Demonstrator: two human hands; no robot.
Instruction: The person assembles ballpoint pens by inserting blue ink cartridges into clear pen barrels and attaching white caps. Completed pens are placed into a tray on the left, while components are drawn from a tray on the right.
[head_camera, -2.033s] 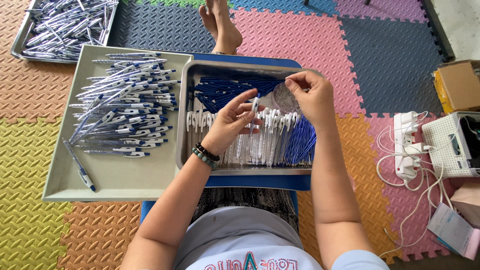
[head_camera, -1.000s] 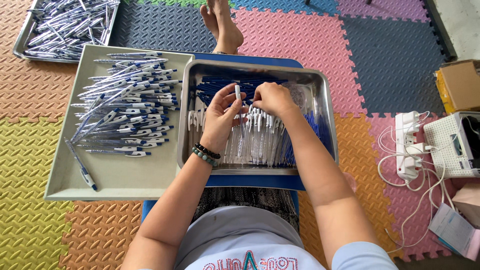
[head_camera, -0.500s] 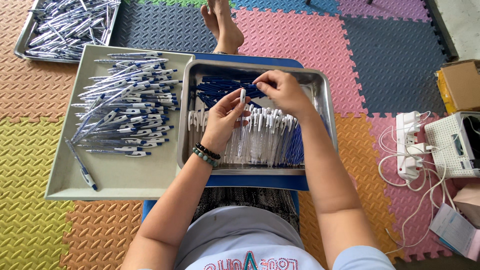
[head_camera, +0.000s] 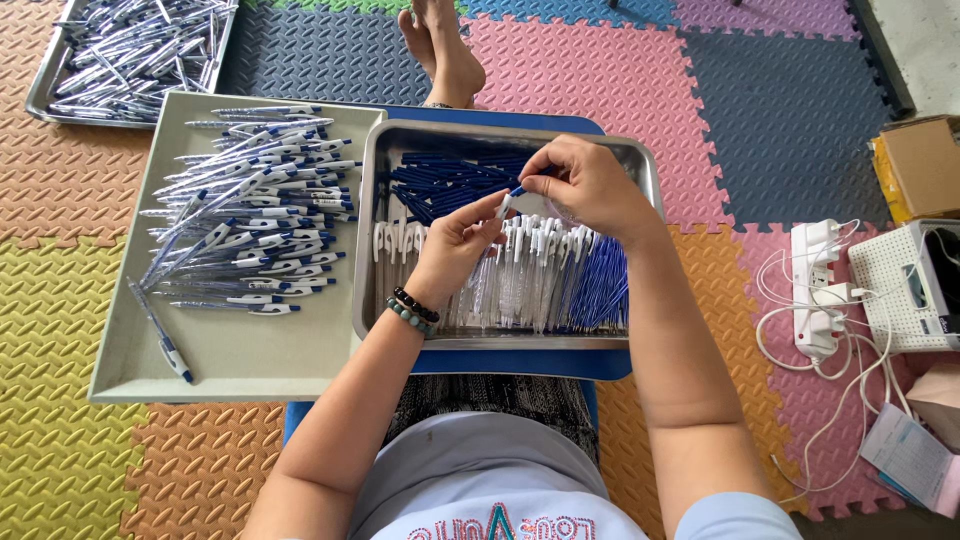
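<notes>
A pen part (head_camera: 509, 203), white with a blue tip, was pinched between the fingertips of the left hand (head_camera: 458, 245) and the right hand (head_camera: 590, 185), both held above the metal tray (head_camera: 372, 240) over its rows of clear pen barrels (head_camera: 520, 285) and loose blue parts (head_camera: 440, 185). The tray rested on a blue table (head_camera: 520, 362), touching a grey tray (head_camera: 235, 355) on its left that carried finished pens (head_camera: 250, 225). A second metal tray of pens (head_camera: 125, 55) lay well apart on the foam floor mat (head_camera: 60, 440), with a power strip (head_camera: 815, 290) to the right.
</notes>
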